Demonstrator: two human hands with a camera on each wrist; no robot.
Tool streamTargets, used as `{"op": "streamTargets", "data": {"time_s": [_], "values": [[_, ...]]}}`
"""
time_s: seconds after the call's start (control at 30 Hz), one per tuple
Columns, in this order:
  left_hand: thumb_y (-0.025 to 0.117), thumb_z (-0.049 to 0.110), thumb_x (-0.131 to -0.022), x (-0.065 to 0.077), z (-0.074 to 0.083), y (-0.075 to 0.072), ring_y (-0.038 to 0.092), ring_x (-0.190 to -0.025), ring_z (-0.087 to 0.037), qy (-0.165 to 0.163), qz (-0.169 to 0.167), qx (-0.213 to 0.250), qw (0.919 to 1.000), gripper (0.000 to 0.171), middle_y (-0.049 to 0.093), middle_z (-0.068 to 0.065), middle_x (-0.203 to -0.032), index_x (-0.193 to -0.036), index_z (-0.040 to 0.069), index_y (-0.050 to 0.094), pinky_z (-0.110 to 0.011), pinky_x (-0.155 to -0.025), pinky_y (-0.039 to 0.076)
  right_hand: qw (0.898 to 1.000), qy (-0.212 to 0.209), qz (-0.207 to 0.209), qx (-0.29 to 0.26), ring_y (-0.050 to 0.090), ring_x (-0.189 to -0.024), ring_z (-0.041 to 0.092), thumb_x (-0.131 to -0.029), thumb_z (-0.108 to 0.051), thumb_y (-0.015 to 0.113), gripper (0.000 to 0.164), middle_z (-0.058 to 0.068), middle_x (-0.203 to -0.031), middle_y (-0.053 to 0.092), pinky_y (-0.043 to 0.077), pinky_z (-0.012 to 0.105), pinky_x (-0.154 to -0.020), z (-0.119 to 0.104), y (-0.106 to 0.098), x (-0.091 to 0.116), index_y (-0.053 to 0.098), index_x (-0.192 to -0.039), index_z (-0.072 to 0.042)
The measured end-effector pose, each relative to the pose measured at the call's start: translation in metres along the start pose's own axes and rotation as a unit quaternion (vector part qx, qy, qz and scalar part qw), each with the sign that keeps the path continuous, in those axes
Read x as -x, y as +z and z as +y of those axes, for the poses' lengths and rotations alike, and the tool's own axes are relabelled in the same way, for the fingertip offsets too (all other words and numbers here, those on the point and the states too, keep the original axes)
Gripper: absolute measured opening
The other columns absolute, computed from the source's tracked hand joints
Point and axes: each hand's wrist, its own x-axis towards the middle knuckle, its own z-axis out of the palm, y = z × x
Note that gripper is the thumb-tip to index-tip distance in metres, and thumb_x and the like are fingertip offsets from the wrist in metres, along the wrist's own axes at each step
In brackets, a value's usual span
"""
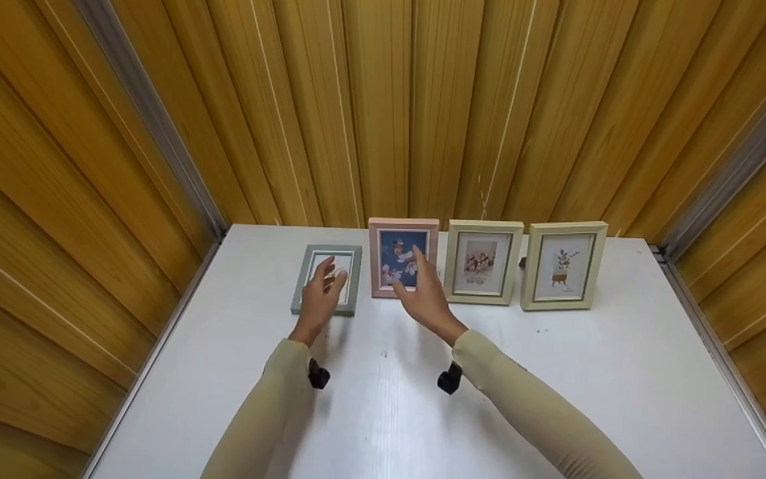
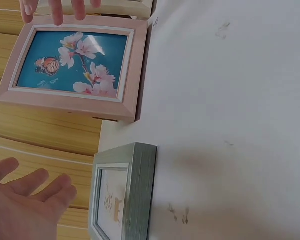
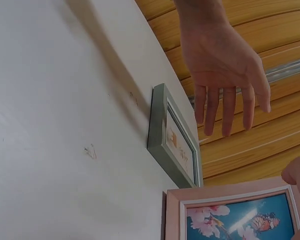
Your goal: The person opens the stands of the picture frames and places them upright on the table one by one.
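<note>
My left hand (image 1: pixel 320 299) hovers over a grey-green photo frame (image 1: pixel 355 283) that lies face up on the white table. Its fingers are loosely bent, and a gap shows between them and the frame in the left wrist view. My right hand (image 1: pixel 428 301) is in front of a standing pink photo frame (image 1: pixel 389 253), with thumb and fingers spread and nothing held. Pink blossoms and a butterfly on blue fill that frame's picture, partly covered by the hand in the head view.
Two cream photo frames stand right of the pink one, one with a flower picture (image 1: pixel 479 261), the other with a potted plant (image 1: pixel 561 269). Behind the white table (image 1: pixel 383 412) rises a wood-plank wall (image 1: pixel 383 113); more planks and metal rails flank both sides.
</note>
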Motion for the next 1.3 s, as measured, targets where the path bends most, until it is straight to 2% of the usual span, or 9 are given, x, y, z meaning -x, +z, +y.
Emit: {"op": "streamTargets", "data": {"time_s": [0.23,0.4,0.5,0.6,0.77,0.93,1.0,1.2,1.3], "values": [[0.059,0.032,-0.105,0.008,-0.006,-0.015,0.056,-0.129,-0.032,0.016,0.016,0.017,0.9996,0.052,0.050,-0.016,-0.152,-0.152,0.016,0.045,-0.050,-0.109,0.045,0.999,-0.051,-0.010,-0.005,0.026,-0.153,0.036,-0.097,-0.029,0.072,0.086,0.014,-0.167,0.025,0.028,0.060,-0.118,-0.006,0.014,0.001,0.022,-0.164,-0.012],[0.059,0.029,-0.105,0.014,-0.007,-0.022,0.056,-0.129,-0.031,0.011,0.023,0.014,0.9996,0.052,0.050,-0.014,-0.152,-0.153,0.017,0.043,-0.050,-0.108,0.046,0.998,-0.053,-0.031,0.001,0.024,-0.154,0.034,-0.097,-0.035,0.071,0.087,0.012,-0.169,0.022,0.029,0.058,-0.119,-0.010,0.021,0.002,0.020,-0.164,-0.013],[0.059,0.031,-0.104,0.015,-0.008,-0.025,0.056,-0.129,-0.032,0.014,0.024,0.011,0.9996,0.054,0.050,-0.015,-0.152,-0.154,0.017,0.042,-0.050,-0.108,0.046,0.998,-0.057,-0.040,-0.004,0.028,-0.152,0.036,-0.097,-0.036,0.071,0.086,0.013,-0.167,0.026,0.032,0.058,-0.117,-0.011,0.025,0.002,0.022,-0.164,-0.013],[0.059,0.035,-0.104,0.015,-0.008,-0.027,0.055,-0.130,-0.034,0.009,0.024,0.004,0.9997,0.058,0.050,-0.016,-0.152,-0.155,0.015,0.040,-0.048,-0.109,0.046,0.996,-0.069,-0.057,-0.015,0.035,-0.147,0.038,-0.098,-0.033,0.070,0.083,0.016,-0.164,0.030,0.039,0.057,-0.112,-0.013,0.030,0.001,0.023,-0.164,-0.013],[0.058,0.036,-0.104,0.011,-0.011,-0.032,0.049,-0.136,-0.042,-0.013,0.026,-0.021,0.9994,0.064,0.046,-0.021,-0.154,-0.158,0.010,0.035,-0.052,-0.113,0.041,0.992,-0.088,-0.085,-0.008,0.043,-0.142,0.037,-0.099,-0.029,0.070,0.080,0.018,-0.158,0.038,0.043,0.055,-0.110,-0.021,0.041,-0.006,0.025,-0.162,-0.012],[0.058,0.039,-0.102,0.004,-0.012,-0.039,0.043,-0.142,-0.042,-0.044,0.032,-0.042,0.9976,0.068,0.041,-0.022,-0.157,-0.159,0.010,0.033,-0.057,-0.115,0.037,0.989,-0.096,-0.110,0.011,0.041,-0.145,0.034,-0.100,-0.031,0.068,0.077,0.016,-0.161,0.037,0.039,0.051,-0.114,-0.028,0.055,-0.019,0.028,-0.161,-0.010],[0.058,0.041,-0.102,0.001,-0.013,-0.042,0.042,-0.143,-0.042,-0.058,0.033,-0.048,0.9966,0.070,0.039,-0.021,-0.159,-0.159,0.010,0.032,-0.057,-0.114,0.037,0.988,-0.092,-0.120,0.013,0.037,-0.148,0.033,-0.100,-0.031,0.067,0.076,0.015,-0.164,0.034,0.036,0.050,-0.117,-0.029,0.061,-0.025,0.028,-0.161,-0.010],[0.056,0.047,-0.101,-0.009,-0.021,-0.048,0.033,-0.149,-0.040,-0.115,0.030,-0.058,0.9912,0.078,0.031,-0.021,-0.164,-0.162,0.010,0.025,-0.057,-0.118,0.031,0.989,-0.070,-0.133,0.009,0.034,-0.149,0.036,-0.100,-0.022,0.067,0.074,0.021,-0.162,0.036,0.029,0.051,-0.120,-0.026,0.079,-0.040,0.029,-0.160,-0.004],[0.054,0.048,-0.101,-0.012,-0.027,-0.048,0.031,-0.150,-0.039,-0.146,0.029,-0.064,0.9868,0.079,0.030,-0.020,-0.165,-0.163,0.010,0.023,-0.056,-0.119,0.029,0.988,-0.047,-0.146,0.009,0.033,-0.149,0.037,-0.100,-0.025,0.066,0.075,0.022,-0.162,0.034,0.029,0.051,-0.120,-0.023,0.088,-0.044,0.028,-0.161,-0.004]]}}
